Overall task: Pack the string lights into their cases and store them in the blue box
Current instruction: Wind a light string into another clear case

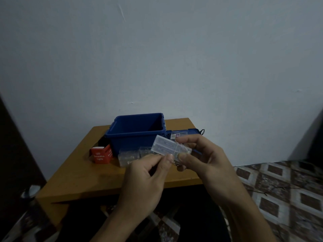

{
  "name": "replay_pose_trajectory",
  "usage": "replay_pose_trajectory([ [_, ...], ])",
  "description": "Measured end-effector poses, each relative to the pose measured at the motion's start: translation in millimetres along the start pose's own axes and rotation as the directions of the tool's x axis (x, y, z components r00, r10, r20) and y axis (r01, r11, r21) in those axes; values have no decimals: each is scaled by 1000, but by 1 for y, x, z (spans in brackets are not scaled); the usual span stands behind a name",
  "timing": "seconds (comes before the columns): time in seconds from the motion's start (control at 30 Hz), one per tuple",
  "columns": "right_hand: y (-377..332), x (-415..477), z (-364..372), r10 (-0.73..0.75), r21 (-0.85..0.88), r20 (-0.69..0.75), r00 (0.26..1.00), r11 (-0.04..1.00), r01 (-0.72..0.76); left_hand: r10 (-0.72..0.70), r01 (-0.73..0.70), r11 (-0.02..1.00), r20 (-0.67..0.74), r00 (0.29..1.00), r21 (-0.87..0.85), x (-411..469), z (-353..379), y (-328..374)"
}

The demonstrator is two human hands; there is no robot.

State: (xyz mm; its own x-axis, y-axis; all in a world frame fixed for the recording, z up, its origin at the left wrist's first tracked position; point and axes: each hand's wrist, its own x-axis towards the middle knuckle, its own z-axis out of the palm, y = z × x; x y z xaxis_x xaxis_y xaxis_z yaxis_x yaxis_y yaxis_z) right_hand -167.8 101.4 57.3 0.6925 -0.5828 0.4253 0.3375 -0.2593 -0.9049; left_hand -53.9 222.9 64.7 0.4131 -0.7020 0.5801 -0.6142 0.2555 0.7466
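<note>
A clear case [166,145] held before the blue box [136,135]

The right hand [206,158] pinches the case's right end between thumb and fingers. The left hand [145,177] pinches its lower edge, thumb against forefinger. The box stands open on the table [83,175], just beyond the fingertips.

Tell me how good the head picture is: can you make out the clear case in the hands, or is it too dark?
Head view: dim and bluish, no glare or hard shadows; the clear plastic case, pinched between the left hand and right hand, looks soft, its contents unreadable; the blue plastic box is distinct; lettering on the red cardboard carton is blurred; frame edges smear.
</note>
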Motion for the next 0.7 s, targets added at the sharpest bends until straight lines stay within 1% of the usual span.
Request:
replay_pose_trajectory([
  [0.2, 1, 0, 0, -5, 10, 3, 1000, 1000, 5, 19, -19, 999, -15, 1000, 40, 1, -2, 0],
  [0.4, 1, 0, 2, 0, 20, -18, 1000, 1000, 1, 0, 1, 998, -12, 1000, 58, 3, -3, 3],
  [0.47, 1, 0, 3, -2, 23, -36, 999, 1000, 3, -24, 25, 999, -8, 1000, 40, 2, -3, 5],
  [0.53, 1, 0, 3, -14, 23, -61, 998, 1000, 16, -110, 111, 994, 17, 994, -23, 2, -5, 5],
  [0.63, 3, 2, 2, -24, 32, -130, 991, 999, 28, -292, 310, 940, 134, 947, -143, 4, -10, 2],
  [0.7, 4, 2, -2, -14, 45, -184, 983, 999, 22, -330, 355, 929, 201, 922, -105, 5, -14, 1],
])
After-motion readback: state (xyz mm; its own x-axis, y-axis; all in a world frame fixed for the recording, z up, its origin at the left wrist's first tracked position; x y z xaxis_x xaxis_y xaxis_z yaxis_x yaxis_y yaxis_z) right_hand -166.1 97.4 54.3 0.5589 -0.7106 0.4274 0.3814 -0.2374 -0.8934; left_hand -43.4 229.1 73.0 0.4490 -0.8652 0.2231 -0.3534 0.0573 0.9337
